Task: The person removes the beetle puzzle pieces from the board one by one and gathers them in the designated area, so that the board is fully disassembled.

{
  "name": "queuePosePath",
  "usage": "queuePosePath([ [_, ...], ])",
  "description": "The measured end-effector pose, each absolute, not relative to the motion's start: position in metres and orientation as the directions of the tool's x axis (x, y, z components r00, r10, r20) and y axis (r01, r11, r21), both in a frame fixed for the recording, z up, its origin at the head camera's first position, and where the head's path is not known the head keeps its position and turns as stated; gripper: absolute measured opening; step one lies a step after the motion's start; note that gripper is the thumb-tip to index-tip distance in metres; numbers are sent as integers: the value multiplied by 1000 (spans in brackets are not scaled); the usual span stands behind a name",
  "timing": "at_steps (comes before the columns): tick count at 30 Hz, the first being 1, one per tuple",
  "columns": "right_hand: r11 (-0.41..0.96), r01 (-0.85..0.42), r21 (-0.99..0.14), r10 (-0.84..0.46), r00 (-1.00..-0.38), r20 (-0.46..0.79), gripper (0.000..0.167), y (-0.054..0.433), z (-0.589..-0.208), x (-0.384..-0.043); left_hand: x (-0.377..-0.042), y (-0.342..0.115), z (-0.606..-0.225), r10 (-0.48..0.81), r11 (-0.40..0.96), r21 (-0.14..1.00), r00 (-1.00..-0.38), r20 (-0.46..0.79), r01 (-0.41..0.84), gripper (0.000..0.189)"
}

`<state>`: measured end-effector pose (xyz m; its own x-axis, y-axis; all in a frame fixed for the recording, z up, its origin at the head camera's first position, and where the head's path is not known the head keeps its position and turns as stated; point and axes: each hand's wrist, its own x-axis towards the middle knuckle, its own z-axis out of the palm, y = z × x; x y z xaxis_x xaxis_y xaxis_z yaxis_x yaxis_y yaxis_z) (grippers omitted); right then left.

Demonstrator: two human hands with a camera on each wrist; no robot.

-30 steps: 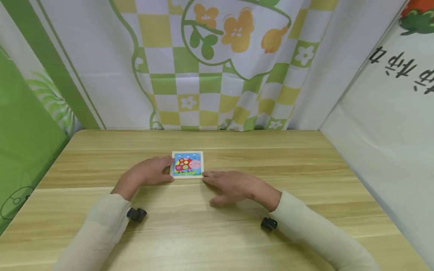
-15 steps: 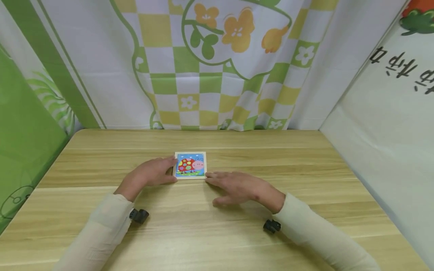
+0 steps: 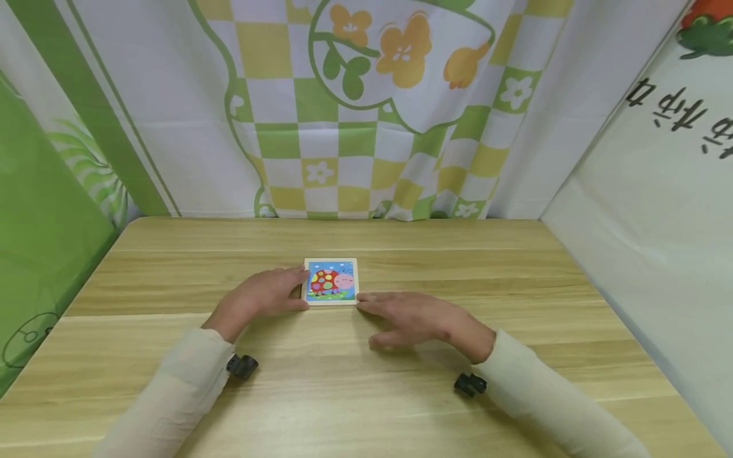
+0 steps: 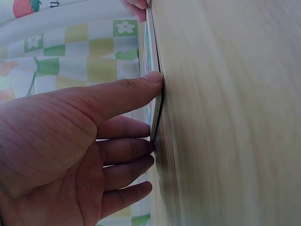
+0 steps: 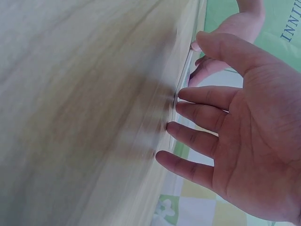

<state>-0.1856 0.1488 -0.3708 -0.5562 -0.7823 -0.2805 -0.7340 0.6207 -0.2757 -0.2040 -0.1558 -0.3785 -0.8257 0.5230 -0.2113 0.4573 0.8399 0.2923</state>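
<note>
A small square picture board (image 3: 332, 281) with a pale frame and a red spotted ladybug lies flat on the wooden table (image 3: 435, 254). At its left side, my left hand (image 3: 260, 296) touches the edge, fingers fairly straight. The left wrist view shows the left thumb (image 4: 131, 93) against the board's near edge, with the fingers at the side. Fingertips of my right hand (image 3: 415, 318) meet the board's near right corner, and its thumb stands apart. In the right wrist view the right fingers (image 5: 193, 139) are extended and spread, tips close to the tabletop.
A checked, flowered curtain (image 3: 355, 140) hangs behind the table's far edge. Green cloth (image 3: 46, 191) borders the left side and a white printed sheet (image 3: 658, 210) the right. Small black cameras (image 3: 242, 366) sit at both wrists.
The board has slid a little to the right across the table. Both hands have moved along with it, keeping their places at its left side and near right corner.
</note>
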Motion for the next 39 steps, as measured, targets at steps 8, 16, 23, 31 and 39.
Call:
queuePosePath([
  [8, 617, -727, -302, -786, -557, -268, 73, 158, -368, -187, -206, -148, -379, 545, 829, 263, -819, -181, 494, 72],
  [16, 620, -719, -313, -784, -556, -276, 71, 159, -365, -187, -206, -147, -380, 546, 827, 271, -818, -181, 492, 73],
  [23, 611, -714, -342, -788, -587, -183, 64, 157, -359, -196, -205, -147, -380, 532, 831, 313, -822, -203, 460, 78],
  [31, 639, -719, -275, -747, -664, 0, 52, 145, -357, -212, -206, -140, -380, 571, 806, 290, -807, -153, 515, 73],
  [39, 680, -692, -242, -711, -703, 12, 47, 133, -363, -235, -209, -122, -382, 625, 772, 233, -773, -107, 592, 64],
])
